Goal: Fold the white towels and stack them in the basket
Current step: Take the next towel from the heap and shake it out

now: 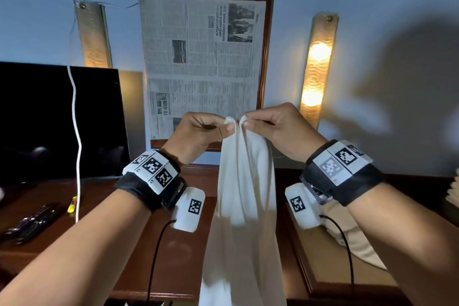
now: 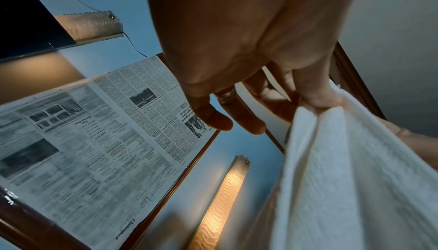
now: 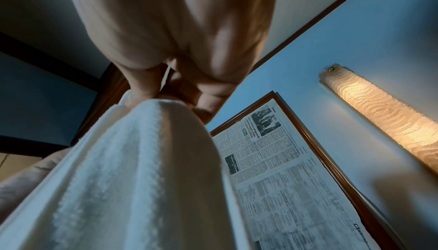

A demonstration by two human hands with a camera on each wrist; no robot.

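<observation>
The white towel (image 1: 244,196) hangs lengthwise above the bench (image 1: 173,251), its top corners brought together. Your left hand (image 1: 198,131) and right hand (image 1: 275,126) each pinch a corner, grips clamped on cloth. You're judged early: first fold forming, later folds remain, and no basket is in view.

Both forearms bare, no sleeves. Left wrist band (image 1: 151,179): black strap, white panels with black square-code markers. Right wrist band (image 1: 341,171): same build. White marker-tagged camera pod under each wrist, thin black cable trailing. Ring (image 2: 226,95) on left-hand finger.
</observation>
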